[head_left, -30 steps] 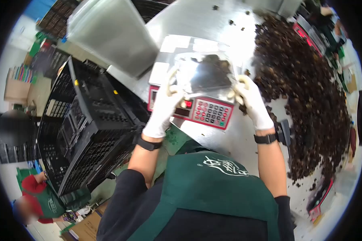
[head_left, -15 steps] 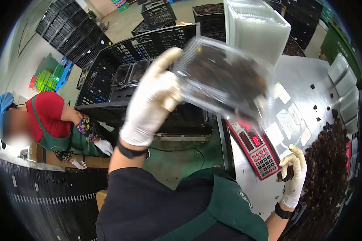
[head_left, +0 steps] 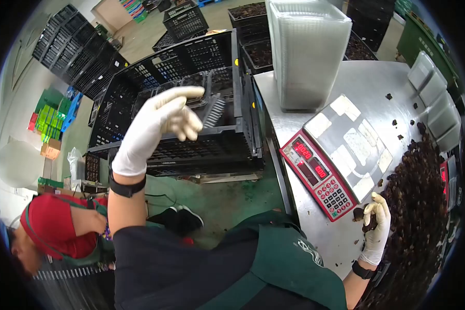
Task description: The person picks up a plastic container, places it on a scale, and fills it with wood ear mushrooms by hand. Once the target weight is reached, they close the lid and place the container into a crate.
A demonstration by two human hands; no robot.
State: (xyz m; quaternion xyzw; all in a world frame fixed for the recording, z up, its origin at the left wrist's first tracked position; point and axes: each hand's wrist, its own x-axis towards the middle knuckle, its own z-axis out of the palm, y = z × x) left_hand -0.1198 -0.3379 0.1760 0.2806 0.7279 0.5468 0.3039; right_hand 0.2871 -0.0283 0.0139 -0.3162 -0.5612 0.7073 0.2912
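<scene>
My left hand (head_left: 163,121), in a white glove, is raised over the near edge of a black crate (head_left: 175,139). Its fingers are apart with nothing between them. Clear plastic boxes (head_left: 212,108) lie in the crate just beyond it. My right hand (head_left: 377,222), also gloved, is at the steel table (head_left: 315,237) with its fingers curled round a dark brown piece (head_left: 369,225). Another dark piece (head_left: 358,213) lies beside its fingertips. A red scale (head_left: 320,175) with lit digits stands left of that hand, its plate bare of any box.
A tall stack of clear trays (head_left: 310,57) stands behind the scale. A heap of dark pieces (head_left: 416,196) covers the table's right side, near more clear trays (head_left: 434,98). A co-worker in red (head_left: 62,227) bends at the lower left. Stacked black crates (head_left: 80,51) stand behind.
The filled clear box has left my left hand, which has moved left and lower over the crate and opened. The co-worker has moved lower in view. My right hand remains beside the scale.
</scene>
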